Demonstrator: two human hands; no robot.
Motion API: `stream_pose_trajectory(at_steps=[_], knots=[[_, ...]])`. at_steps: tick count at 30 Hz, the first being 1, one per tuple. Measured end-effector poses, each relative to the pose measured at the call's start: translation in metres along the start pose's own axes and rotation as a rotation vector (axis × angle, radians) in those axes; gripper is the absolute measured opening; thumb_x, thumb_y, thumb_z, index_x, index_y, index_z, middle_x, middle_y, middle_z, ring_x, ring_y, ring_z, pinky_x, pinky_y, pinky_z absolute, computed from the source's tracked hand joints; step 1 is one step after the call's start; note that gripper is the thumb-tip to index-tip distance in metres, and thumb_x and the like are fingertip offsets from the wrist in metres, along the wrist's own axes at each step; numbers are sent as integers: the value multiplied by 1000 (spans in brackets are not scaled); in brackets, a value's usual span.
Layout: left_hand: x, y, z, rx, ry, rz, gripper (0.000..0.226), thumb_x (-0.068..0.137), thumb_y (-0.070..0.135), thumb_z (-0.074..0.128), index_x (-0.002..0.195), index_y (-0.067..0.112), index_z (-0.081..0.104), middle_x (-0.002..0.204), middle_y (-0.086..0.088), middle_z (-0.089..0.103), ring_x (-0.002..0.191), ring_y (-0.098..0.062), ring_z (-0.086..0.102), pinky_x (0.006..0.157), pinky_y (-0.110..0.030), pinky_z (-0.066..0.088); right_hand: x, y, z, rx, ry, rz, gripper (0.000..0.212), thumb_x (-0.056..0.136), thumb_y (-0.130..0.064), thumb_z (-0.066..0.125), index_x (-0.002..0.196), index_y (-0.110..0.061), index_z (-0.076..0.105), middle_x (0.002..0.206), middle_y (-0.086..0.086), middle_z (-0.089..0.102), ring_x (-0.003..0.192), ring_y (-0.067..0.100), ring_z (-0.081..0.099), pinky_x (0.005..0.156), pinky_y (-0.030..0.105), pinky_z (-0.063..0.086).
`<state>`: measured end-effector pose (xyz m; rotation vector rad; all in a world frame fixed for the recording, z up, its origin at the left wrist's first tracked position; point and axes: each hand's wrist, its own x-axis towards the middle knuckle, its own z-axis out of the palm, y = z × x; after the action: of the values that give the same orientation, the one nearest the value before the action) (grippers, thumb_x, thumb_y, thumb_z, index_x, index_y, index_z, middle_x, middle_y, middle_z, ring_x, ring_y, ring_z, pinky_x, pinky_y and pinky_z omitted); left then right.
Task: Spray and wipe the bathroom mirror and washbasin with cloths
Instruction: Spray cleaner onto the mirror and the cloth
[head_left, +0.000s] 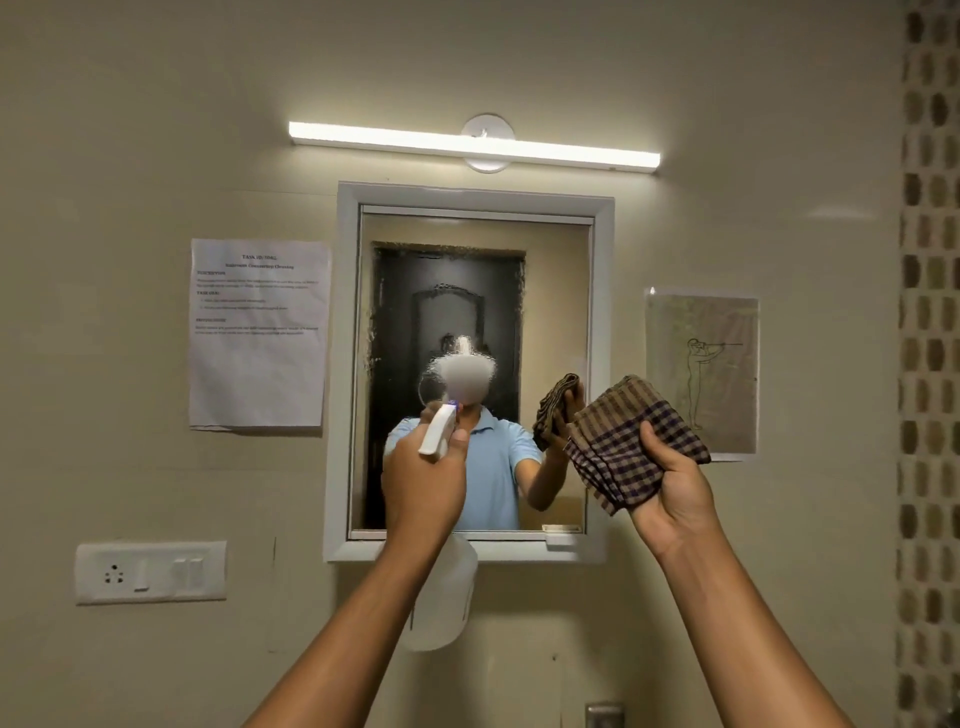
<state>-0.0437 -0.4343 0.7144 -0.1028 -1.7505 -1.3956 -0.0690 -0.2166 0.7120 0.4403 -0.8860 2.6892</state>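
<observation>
Mirror (475, 312) on beige wall; left hand (423, 483) grips spray bottle (441, 597), right hand (672, 491) cloth (628, 441).

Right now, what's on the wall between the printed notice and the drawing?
The mirror in its white frame, seen from the head camera.

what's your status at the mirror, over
Left hand grips spray bottle, nozzle aimed at mirror. Right hand holds folded checked cloth raised beside the glass. Spray mist on mirror centre. Nothing in the way.
</observation>
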Motion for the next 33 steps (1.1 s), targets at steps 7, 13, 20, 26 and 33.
stream_pose_trajectory(at_steps=[7, 13, 20, 26, 33], knots=[[-33, 12, 68, -46, -82, -8, 19, 95, 31, 60, 108, 18, 65, 89, -1, 67, 82, -18, 65, 77, -45, 60, 8, -32, -30, -28, 10, 4, 52, 80, -16, 64, 130, -3, 57, 123, 17, 66, 106, 31, 68, 84, 49, 57], [-65, 10, 109, 19, -102, -26, 7, 95, 27, 61, 90, 25, 56, 80, 0, 64, 78, -20, 63, 69, -37, 56, 20, -52, -66, -28, 2, 40, 54, 76, -16, 65, 128, -4, 59, 121, 16, 68, 102, 30, 70, 78, 46, 60], [-80, -15, 95, 64, -14, -84, 9, 95, 30, 59, 90, 37, 59, 79, 5, 66, 76, -19, 65, 70, -50, 59, 26, -33, -84, -15, -35, 130, 53, 75, -17, 67, 126, -4, 60, 119, 16, 69, 102, 29, 70, 82, 48, 58], [-71, -35, 46, 111, 123, -146, 22, 91, 30, 62, 71, 34, 56, 72, -4, 65, 72, -36, 64, 65, -58, 57, 26, -7, -74, 2, -64, 189, 59, 73, -17, 70, 129, -3, 58, 124, 17, 66, 111, 32, 66, 94, 55, 49], [-56, -60, -21, 191, 209, -154, 11, 94, 28, 61, 94, 18, 64, 77, -11, 66, 70, -33, 65, 65, -54, 59, 16, 22, -53, 7, -67, 184, 84, 53, -24, 82, 131, -3, 57, 124, 17, 66, 110, 32, 66, 95, 57, 49]])
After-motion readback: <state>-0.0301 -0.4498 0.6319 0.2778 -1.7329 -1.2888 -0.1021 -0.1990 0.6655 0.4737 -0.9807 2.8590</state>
